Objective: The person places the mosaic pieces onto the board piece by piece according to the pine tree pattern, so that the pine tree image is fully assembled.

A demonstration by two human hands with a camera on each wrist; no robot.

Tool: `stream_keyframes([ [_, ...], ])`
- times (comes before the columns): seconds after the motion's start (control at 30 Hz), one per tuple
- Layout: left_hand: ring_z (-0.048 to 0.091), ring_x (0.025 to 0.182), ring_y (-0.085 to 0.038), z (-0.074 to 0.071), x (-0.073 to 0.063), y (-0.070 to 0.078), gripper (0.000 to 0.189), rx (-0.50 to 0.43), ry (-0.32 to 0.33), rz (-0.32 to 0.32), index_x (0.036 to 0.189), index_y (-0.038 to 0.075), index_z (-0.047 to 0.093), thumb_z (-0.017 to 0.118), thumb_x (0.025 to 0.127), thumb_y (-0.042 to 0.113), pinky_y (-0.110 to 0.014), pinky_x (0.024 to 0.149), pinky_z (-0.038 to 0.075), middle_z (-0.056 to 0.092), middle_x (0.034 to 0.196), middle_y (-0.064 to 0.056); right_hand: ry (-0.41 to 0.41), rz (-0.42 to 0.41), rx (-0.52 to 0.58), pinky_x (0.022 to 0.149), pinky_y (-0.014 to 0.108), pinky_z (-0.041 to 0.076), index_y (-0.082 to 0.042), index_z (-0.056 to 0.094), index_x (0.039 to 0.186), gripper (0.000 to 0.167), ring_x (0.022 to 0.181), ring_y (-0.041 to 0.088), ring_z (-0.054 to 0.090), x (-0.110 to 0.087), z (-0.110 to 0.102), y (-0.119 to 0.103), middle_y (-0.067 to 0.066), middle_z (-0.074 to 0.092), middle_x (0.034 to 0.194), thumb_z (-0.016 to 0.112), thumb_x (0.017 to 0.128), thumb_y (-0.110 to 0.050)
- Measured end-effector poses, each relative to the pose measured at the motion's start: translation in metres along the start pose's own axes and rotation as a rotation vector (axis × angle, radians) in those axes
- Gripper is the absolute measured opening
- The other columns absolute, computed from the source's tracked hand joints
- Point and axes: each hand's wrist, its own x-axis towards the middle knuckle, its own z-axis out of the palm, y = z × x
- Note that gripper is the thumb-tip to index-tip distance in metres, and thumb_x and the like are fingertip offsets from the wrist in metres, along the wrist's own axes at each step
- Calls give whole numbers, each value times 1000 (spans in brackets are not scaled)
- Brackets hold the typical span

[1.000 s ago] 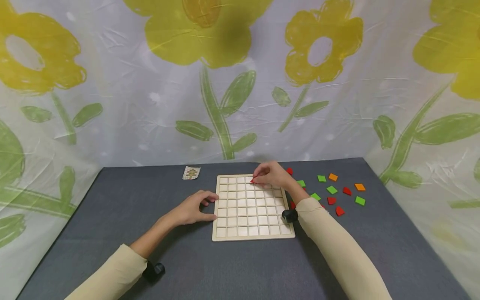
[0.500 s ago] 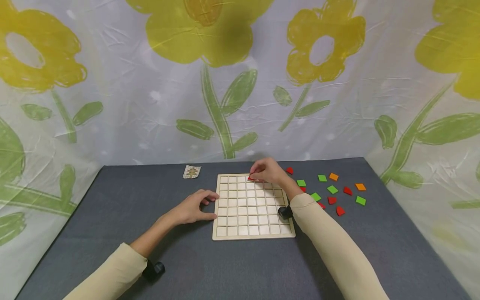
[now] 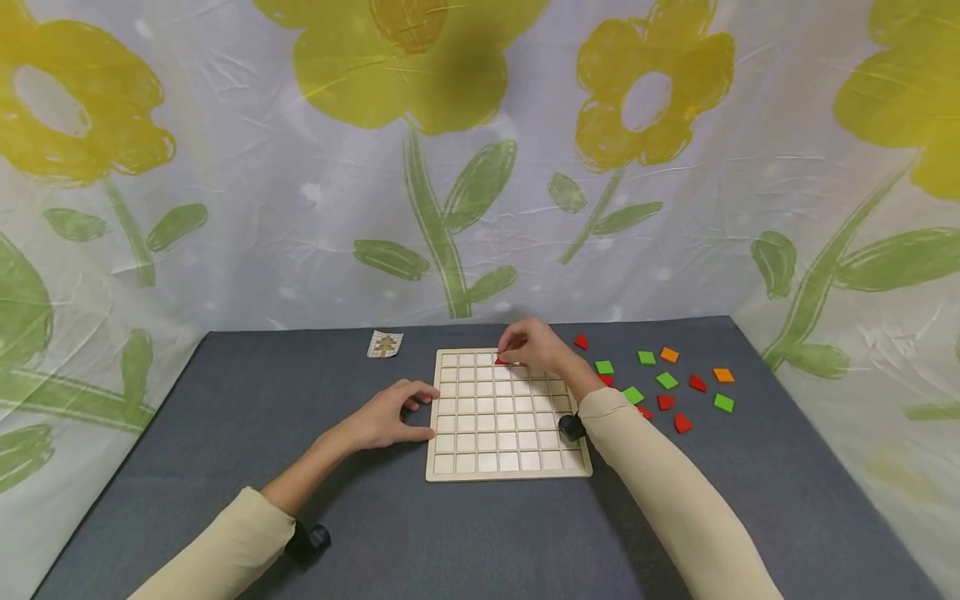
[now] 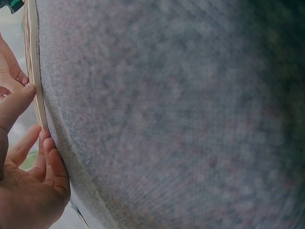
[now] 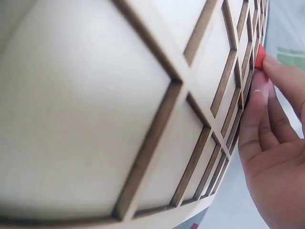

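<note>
A pale wooden grid board [image 3: 465,479] lies flat on the table. Over its far row, my right hand [image 3: 538,346] pinches a small red tile [image 3: 499,362] between thumb and fingertips. The right wrist view shows the red tile [image 5: 260,57] at the board's grid, most of it covered by the fingers. My left hand [image 3: 386,414] rests at the board's left edge, thumb and fingers spread and touching the rim. In the left wrist view, the left hand [image 4: 33,191] has its fingertips against the board's side [image 4: 35,71].
Right of the board lie several loose tiles: green ones [image 3: 667,380], orange ones [image 3: 723,375] and red ones [image 3: 682,423]. A small patterned card [image 3: 385,344] lies at the back left of the dark table [image 3: 480,542]. A flowered curtain [image 3: 300,208] hangs behind.
My right hand has moved slightly left along the far row with the red tile, then stayed nearly still there. The left hand has kept its place at the board's edge.
</note>
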Motion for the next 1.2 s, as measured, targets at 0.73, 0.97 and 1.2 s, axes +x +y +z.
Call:
stream_keyframes([
  [0.73,58,108,-31,1,1,-2,56,8,7,2,135,-1,58,83,88,18,-46,95,47,55,123,-15,-51,18,-61,71,33,54,1,74,101,10,82,21,66,-1,-4,-4,8,72,90,76,92,-2],
  [0.97,58,109,-31,0,1,-2,56,9,1,-11,136,0,57,82,90,20,-47,95,46,55,124,-15,-62,-38,-11,72,35,54,5,72,106,14,86,24,67,-6,-9,-3,14,71,95,74,93,-2],
  [1.2,58,108,-31,1,0,-2,56,18,1,-8,135,0,58,82,89,20,-47,95,47,56,124,-15,-45,-89,57,79,42,55,12,69,108,17,94,37,65,-21,-22,-2,22,67,103,71,95,0],
])
